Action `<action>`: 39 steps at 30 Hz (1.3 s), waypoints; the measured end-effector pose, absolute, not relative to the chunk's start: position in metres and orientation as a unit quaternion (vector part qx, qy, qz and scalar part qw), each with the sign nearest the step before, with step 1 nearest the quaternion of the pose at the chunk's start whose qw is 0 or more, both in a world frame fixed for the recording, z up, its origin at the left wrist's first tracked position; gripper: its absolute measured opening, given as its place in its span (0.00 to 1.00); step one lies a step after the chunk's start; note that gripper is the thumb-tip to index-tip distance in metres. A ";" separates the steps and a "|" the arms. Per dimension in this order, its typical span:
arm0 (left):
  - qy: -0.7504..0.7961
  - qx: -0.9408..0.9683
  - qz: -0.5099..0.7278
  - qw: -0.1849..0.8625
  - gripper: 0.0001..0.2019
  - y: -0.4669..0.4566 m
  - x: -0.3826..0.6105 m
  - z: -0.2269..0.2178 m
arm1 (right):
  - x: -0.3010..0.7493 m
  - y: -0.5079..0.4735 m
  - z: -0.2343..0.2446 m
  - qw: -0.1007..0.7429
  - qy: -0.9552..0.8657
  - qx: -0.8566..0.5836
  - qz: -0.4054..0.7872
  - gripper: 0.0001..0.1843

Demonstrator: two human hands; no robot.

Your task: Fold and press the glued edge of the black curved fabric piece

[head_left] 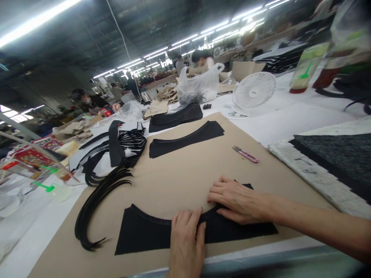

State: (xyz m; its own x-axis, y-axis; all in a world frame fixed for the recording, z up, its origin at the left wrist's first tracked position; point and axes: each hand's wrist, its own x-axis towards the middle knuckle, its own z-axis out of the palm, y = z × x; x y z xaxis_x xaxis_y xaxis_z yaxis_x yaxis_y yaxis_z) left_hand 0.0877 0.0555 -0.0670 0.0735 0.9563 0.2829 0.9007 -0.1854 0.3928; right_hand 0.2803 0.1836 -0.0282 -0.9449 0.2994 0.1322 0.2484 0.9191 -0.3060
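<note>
**Both hands flat on black panel, near edge of sheet**

- Table: white and long, with other people working at the far end.
- Brown sheet: lies on the table and carries most of the work.
- Grey mat: on a white slab to the right, off the sheet.
- Black panel: curved cut piece lying flat on the sheet's near edge, under both hands.
- Second panel: same shape, mid-sheet, well apart from the hands. A black stack sits just behind it.
- Bag: clear plastic, standing open-topped at the far side. It holds dark material in the bottom, but I can't tell what.
- Fan: white, on the table right of the bag.
- Bottle: blurred, far right, with a pale body and a red base. Contents unreadable.
- Black strips: curved bundle on the sheet's left edge, just left of the panel.
- Left hand: palm down on the panel's middle, fingers straight and together, gripping nothing.
- Right hand: palm down on the panel's right end, fingers stretched out to the left, thumb lying on the cloth. It is pressing, not grasping.
- Snips: pink, on the sheet beyond the right hand, untouched.
</note>
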 end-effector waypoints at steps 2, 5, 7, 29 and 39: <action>0.660 0.707 0.239 0.087 0.17 0.064 0.098 -0.062 | 0.282 0.187 -0.028 0.076 -0.975 -0.146 0.152 0.07; 0.655 0.701 0.242 0.146 0.22 0.075 0.111 -0.057 | 0.285 0.192 -0.029 0.068 -0.972 -0.145 0.169 0.06; 0.641 0.703 0.250 0.182 0.25 0.080 0.116 -0.054 | 0.287 0.195 -0.030 0.064 -0.970 -0.145 0.183 0.06; 0.617 0.741 0.240 0.114 0.18 0.074 0.120 -0.058 | 0.313 0.195 -0.038 0.110 -0.975 -0.126 0.145 0.12; 0.634 0.690 0.252 0.241 0.18 0.108 0.148 -0.048 | 0.320 0.203 -0.028 0.071 -0.965 -0.181 0.176 0.08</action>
State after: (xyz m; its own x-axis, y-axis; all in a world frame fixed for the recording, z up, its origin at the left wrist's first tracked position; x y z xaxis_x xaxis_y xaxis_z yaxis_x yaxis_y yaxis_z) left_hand 0.1475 0.1078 -0.0483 0.0690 0.9967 0.0424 0.7533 -0.0799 0.6528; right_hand 0.3197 0.2029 -0.0280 -0.9241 0.3749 0.0736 0.3248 0.8723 -0.3654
